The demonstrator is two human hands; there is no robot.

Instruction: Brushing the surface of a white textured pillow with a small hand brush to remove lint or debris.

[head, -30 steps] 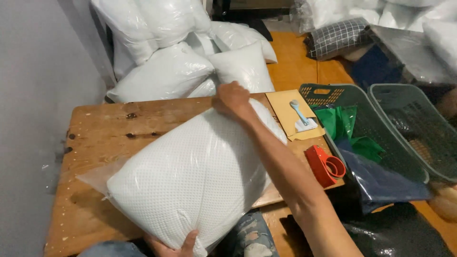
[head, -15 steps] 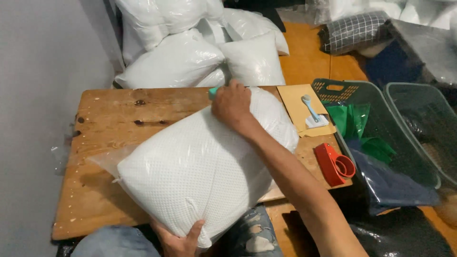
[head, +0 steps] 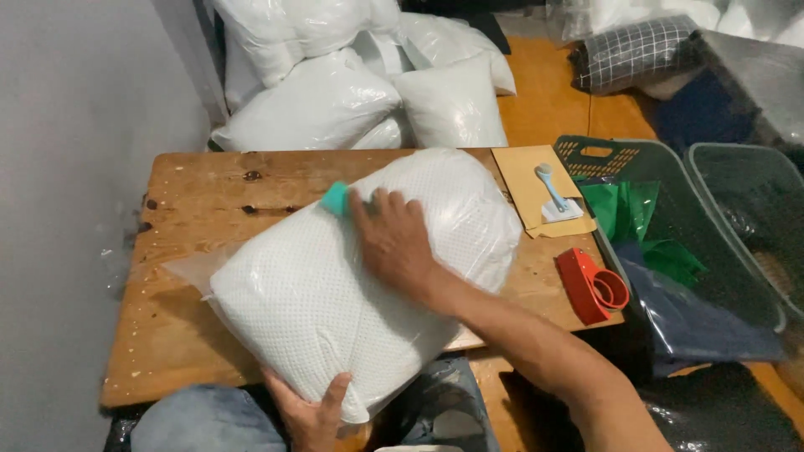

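- A large white pillow (head: 360,276), sealed in clear plastic wrap, lies tilted across the wooden table (head: 193,180), its lower end hanging past the near edge toward the person's lap.
- The right hand (head: 394,238) lies flat on top of the pillow with fingers spread, pressing down rather than closing round anything; a small teal thing (head: 336,198) shows just at its fingertips, and I cannot tell whether the fingers pinch it or only touch it.
- The left hand (head: 311,414) cups the pillow's lower corner from beneath, thumb up against the plastic, fingers hidden under the bulk; it props more than it grips.
- The pillow looks light and very soft: the surface dents under the palm, so it probably gives way and bulges wherever it is squeezed.
- The plastic skin is glossy and likely slippery; a flat palm may slide on it, and a loose flap of wrap sticks out at the left end.
- Good holds seem to be the corners or two opposite edges, with open hands on both sides rather than a pinch in the middle.
- Nearby on the table: a tan envelope (head: 528,180) with a small blue-handled tool (head: 553,188) on it, and a red tape dispenser (head: 590,285) at the right edge.
- A dark green basket (head: 628,155) stands beside the table; more wrapped pillows (head: 318,109) pile up behind it.
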